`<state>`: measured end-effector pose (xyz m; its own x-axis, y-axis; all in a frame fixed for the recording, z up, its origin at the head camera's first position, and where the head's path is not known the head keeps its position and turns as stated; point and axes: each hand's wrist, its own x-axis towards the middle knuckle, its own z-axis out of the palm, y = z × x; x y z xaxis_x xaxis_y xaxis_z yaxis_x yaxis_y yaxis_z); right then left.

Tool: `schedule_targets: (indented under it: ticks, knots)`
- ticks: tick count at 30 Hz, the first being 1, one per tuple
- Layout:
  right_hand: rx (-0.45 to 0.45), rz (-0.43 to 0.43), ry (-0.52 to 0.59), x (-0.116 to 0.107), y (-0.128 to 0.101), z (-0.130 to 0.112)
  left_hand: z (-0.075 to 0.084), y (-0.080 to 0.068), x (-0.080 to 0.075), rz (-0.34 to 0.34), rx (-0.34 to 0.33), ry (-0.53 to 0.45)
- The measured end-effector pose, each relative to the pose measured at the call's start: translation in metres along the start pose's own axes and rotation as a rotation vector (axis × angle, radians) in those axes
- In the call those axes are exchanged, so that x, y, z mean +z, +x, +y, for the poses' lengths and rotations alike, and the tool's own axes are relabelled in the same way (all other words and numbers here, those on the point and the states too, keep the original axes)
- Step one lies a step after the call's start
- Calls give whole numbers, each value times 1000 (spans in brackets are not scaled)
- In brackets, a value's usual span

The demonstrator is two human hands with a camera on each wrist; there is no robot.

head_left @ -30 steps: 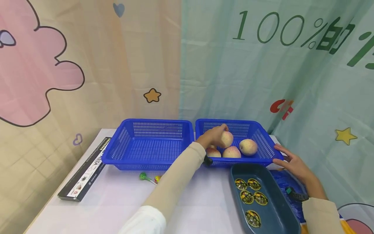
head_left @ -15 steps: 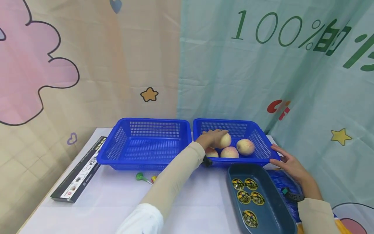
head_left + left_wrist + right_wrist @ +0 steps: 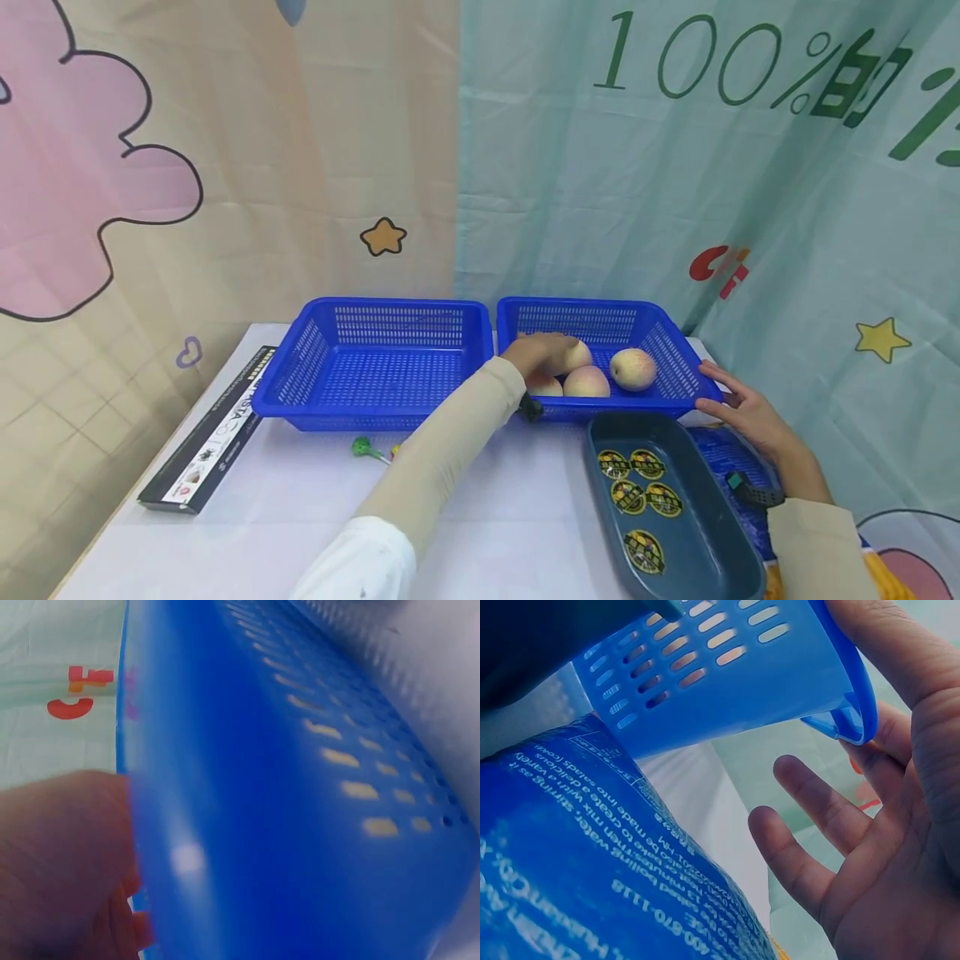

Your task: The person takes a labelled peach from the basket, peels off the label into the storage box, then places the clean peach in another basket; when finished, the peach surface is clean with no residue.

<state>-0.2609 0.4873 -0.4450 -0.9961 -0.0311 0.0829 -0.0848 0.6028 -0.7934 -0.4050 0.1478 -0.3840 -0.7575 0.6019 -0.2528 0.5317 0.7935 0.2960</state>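
My left hand (image 3: 542, 353) reaches into the right blue basket (image 3: 678, 408) and holds a pale pink-yellow peach (image 3: 579, 356), its fingers partly hidden from the head camera. Below and beside it lie more peaches: one in front (image 3: 587, 382), one partly under the wrist, and one apart to the right (image 3: 633, 369). In the left wrist view the basket's wall (image 3: 225, 787) hides most of that hand. My right hand (image 3: 757, 421) grips the basket's front right corner, thumb over the rim (image 3: 866, 697) and index finger behind it; the other fingers are spread.
Beside it on the left stands another blue basket (image 3: 397, 379) with nothing in it. A dark blue tray (image 3: 705, 517) with round stickers sits in front, next to a blue printed bag (image 3: 630, 855). Lollipops (image 3: 363, 447) and a long black box (image 3: 210, 433) lie on the table.
My left hand has lowered the peach slightly among the others, and its fingers have come down over it. My right hand keeps its place on the basket corner. The head view has shifted a little.
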Motion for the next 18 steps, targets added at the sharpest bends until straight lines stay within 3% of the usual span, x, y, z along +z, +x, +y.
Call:
schedule_targets:
  ticks: [5, 9, 14, 16, 18]
  knots:
    - [-3, -20, 16, 2, 8, -3, -8, -6, -9, -21, 96, -105]
    - [11, -47, -57, 0, 15, -9, -14, -25, -29, 7, 193, -139]
    - [-28, -17, -174, 5, 18, -37, -29, -67, -59, 165, 335, -106]
    - [-100, 25, -195, 11, 23, -56, -39, -88, -68, 243, 356, -100]
    - [-185, 74, -244, 21, 29, -80, -52, -109, -72, 327, 335, -76]
